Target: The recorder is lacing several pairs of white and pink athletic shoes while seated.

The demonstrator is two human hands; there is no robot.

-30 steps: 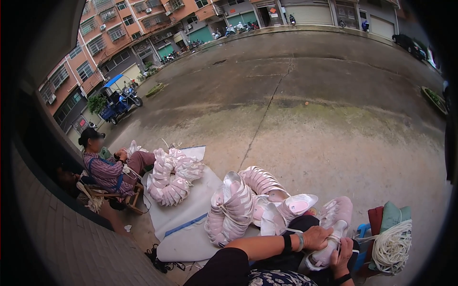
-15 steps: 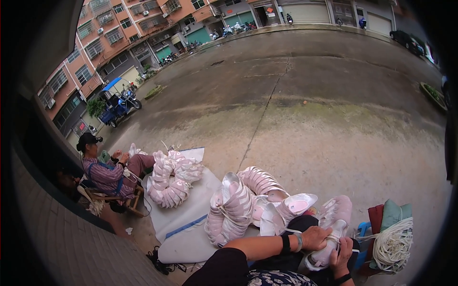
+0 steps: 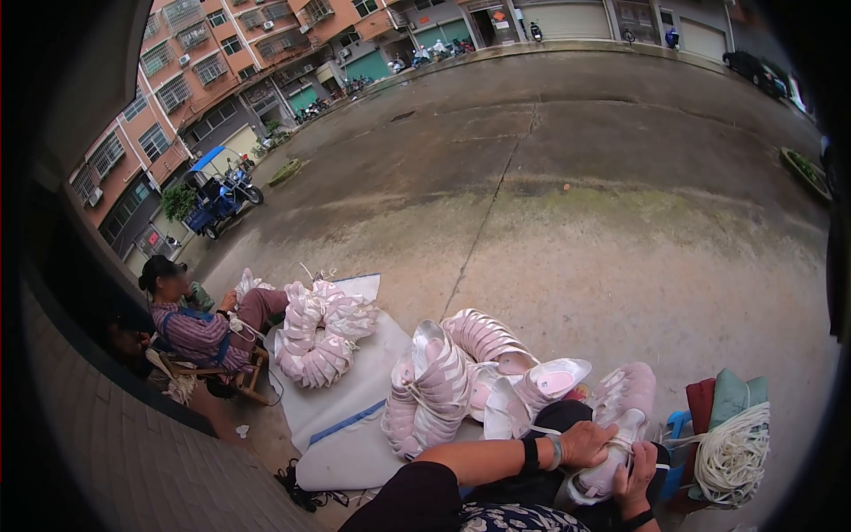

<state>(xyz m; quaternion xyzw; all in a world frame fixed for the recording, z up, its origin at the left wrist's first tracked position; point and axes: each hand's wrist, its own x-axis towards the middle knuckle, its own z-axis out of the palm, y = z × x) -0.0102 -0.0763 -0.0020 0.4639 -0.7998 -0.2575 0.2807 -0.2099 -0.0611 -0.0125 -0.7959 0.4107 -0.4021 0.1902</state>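
Observation:
My left hand (image 3: 589, 442) and my right hand (image 3: 638, 481) both grip a pink and white shoe upper (image 3: 612, 463) over my lap. A white lace runs from the shoe toward my left wrist, which wears a grey band. Close in front lie more loose shoe uppers (image 3: 548, 381). A long curved stack of pink and white uppers (image 3: 441, 383) rests on a white sheet (image 3: 355, 426) to my left. A second, ring-shaped stack (image 3: 317, 335) lies farther left on the same sheet.
Another person (image 3: 197, 326) sits on a low wooden chair at the left, working beside the ring-shaped stack. A coil of white cord (image 3: 732, 457), folded red and green cloths (image 3: 729, 399) and a blue stool (image 3: 677, 427) stand at my right. Concrete yard (image 3: 567, 222) stretches ahead; a blue tricycle (image 3: 218, 191) is parked far left.
My hands stay on the shoe upper with barely any movement. The seated person at the left has shifted a little, and the view has turned slightly.

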